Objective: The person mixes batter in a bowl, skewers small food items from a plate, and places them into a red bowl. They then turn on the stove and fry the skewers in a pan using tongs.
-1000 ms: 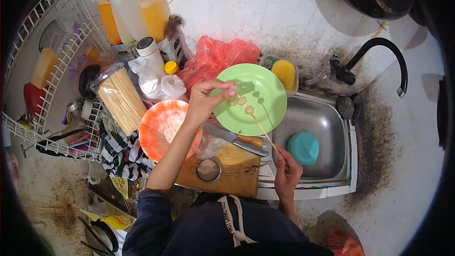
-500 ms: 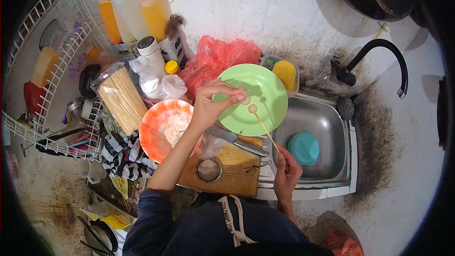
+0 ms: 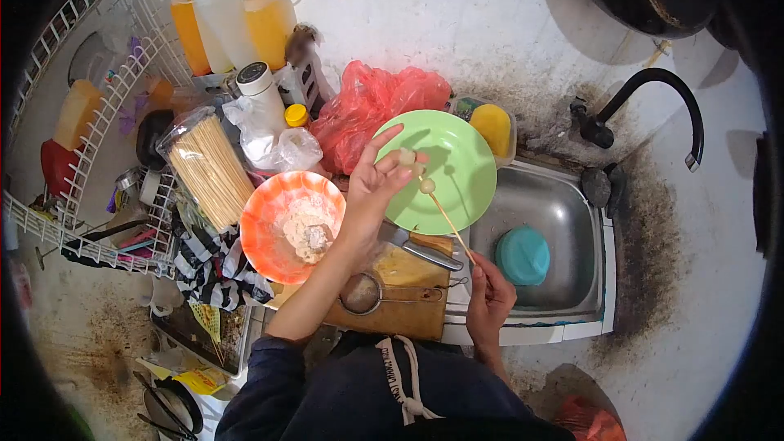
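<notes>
A thin wooden skewer (image 3: 449, 224) points up and to the left, its lower end pinched in my right hand (image 3: 490, 292). Near its tip sits a small pale ball (image 3: 427, 185). My left hand (image 3: 379, 188) is at the skewer's upper end over the green plate (image 3: 469, 155), with another pale ball (image 3: 407, 158) between its fingertips. Whether that ball is on the skewer is hard to tell. Left of my left forearm stands an orange and white bowl (image 3: 260, 233) with pale flour-like powder and a whitish lump in it.
A cutting board (image 3: 408, 322) holds a strainer (image 3: 360, 293) and a knife (image 3: 433, 256). Right of it is a steel sink (image 3: 555, 204) with a teal container (image 3: 523, 255) and a black faucet (image 3: 694, 114). Packed skewers (image 3: 211, 173), a red plastic bag (image 3: 367, 98) and a dish rack (image 3: 98, 139) stand left.
My left hand has turned and shifted slightly left and down, its fingers now spread more. The skewer and my right hand have moved a little left. The whitish lump in the bowl is now uncovered.
</notes>
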Available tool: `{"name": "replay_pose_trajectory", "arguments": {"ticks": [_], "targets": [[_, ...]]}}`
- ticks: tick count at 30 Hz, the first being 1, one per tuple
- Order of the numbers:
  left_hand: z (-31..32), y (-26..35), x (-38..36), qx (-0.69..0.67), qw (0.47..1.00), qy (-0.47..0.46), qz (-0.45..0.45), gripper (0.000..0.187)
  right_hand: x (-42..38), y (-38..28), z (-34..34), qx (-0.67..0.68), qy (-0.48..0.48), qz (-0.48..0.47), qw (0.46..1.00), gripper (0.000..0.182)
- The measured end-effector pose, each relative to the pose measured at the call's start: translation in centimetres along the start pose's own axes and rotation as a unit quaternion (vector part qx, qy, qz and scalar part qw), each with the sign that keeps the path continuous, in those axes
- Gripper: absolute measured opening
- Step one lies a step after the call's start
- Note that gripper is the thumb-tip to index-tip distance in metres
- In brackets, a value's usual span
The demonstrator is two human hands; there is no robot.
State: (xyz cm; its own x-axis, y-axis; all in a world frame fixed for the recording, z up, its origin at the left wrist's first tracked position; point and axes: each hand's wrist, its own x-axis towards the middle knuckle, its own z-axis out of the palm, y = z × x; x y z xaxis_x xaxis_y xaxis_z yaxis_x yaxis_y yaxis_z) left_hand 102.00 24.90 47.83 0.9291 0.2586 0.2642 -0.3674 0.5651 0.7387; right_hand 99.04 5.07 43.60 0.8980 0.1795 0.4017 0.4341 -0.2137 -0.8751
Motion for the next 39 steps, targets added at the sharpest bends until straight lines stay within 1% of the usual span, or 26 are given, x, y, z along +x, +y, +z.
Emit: {"name": "replay_pose_trajectory", "arguments": {"ticks": [1,2,4,8,10,13,15,16,18,19,21,22,24,25,26,27,28,30,32,34,37,38,39], "targets": [[0.5,0.0,-0.2,0.075,0.997,0.03,0.004,0.055,-0.1,0.1,0.0,0.0,-0.002,0.0,1.0,0.019],[0.7,-0.1,-0.3,0.074,0.997,0.032,0.004,0.055,-0.2,0.1,0.0,0.015,-0.005,-0.001,1.0,0.019],[0.9,-0.1,-0.3,0.015,0.997,0.068,-0.014,0.055,-0.3,0.2,0.0,0.031,-0.008,-0.003,0.999,0.02],[0.8,-0.4,-0.6,0.019,0.998,0.061,-0.019,0.056,-0.2,0.3,-0.1,0.015,-0.003,-0.002,1.0,0.02],[0.9,-0.3,-0.6,0.027,0.997,0.069,-0.036,0.055,-0.3,0.4,-0.1,0.016,-0.005,-0.002,1.0,0.02],[0.6,-0.6,-0.6,0.027,0.997,0.063,-0.032,0.054,-0.3,0.3,0.0,-0.004,0.002,-0.005,1.0,0.02],[0.7,-0.4,-0.7,0.032,0.997,0.066,-0.036,0.053,-0.3,0.0,0.0,0.023,0.003,0.014,1.0,0.02],[0.7,-0.4,-0.7,0.038,0.996,0.069,-0.04,0.052,-0.3,-0.1,-0.1,0.023,0.003,0.014,1.0,0.02],[0.6,-0.3,-0.8,0.041,0.996,0.065,-0.047,0.052,-0.4,-0.3,-0.2,0.015,-0.009,0.045,0.999,0.02],[0.6,-0.3,-0.8,0.044,0.996,0.061,-0.052,0.051,-0.4,-0.1,-0.1,0.015,-0.01,0.044,0.999,0.02],[0.7,-0.2,-0.8,0.052,0.995,0.061,-0.06,0.05,-0.4,0.4,0.1,0.014,0.002,0.005,1.0,0.02],[0.7,-0.2,-0.8,0.06,0.994,0.06,-0.068,0.05,-0.4,0.7,0.2,0.014,0.002,0.005,1.0,0.02],[0.6,-0.3,-0.8,0.064,0.995,0.053,-0.054,0.048,-0.3,1.0,0.4,0.024,0.008,-0.028,0.999,0.02],[0.6,-0.3,-0.8,0.067,0.996,0.045,-0.042,0.048,-0.4,0.9,0.3,0.024,0.009,-0.028,0.999,0.02],[0.8,-0.4,-0.7,0.067,0.996,0.043,-0.042,0.048,-0.4,0.6,0.3,0.03,-0.004,-0.002,1.0,0.02],[1.1,-0.5,-0.6,0.059,0.997,0.044,-0.013,0.048,-0.4,0.4,0.3,0.035,-0.017,0.024,0.999,0.02],[1.2,-0.5,-0.5,0.052,0.997,0.046,0.016,0.048,-0.4,0.3,0.2,0.036,-0.016,0.024,0.999,0.02],[0.9,-0.2,-0.6,0.033,0.998,0.05,0.014,0.049,-0.2,0.3,0.1,-0.001,-0.019,-0.017,1.0,0.02],[0.2,-0.2,-0.7,0.013,0.998,0.053,0.01,0.05,-0.3,0.6,0.2,-0.002,-0.01,-0.022,1.0,0.02],[-0.5,-0.5,-0.9,0.084,0.995,0.043,0.013,0.048,-0.4,0.6,0.3,-0.003,-0.002,-0.028,1.0,0.02],[0.0,-0.7,-1.7,0.106,0.993,0.041,0.02,0.045,-0.4,0.4,0.4,0.019,0.013,-0.004,1.0,0.02],[0.2,-0.5,-1.7,0.105,0.993,0.041,0.021,0.045,-0.4,0.4,0.4,0.018,0.009,-0.022,1.0,0.019],[0.4,-0.4,-1.7,0.067,0.996,0.064,0.002,0.045,-0.5,0.6,0.4,0.017,0.005,-0.04,0.999,0.019]]}}
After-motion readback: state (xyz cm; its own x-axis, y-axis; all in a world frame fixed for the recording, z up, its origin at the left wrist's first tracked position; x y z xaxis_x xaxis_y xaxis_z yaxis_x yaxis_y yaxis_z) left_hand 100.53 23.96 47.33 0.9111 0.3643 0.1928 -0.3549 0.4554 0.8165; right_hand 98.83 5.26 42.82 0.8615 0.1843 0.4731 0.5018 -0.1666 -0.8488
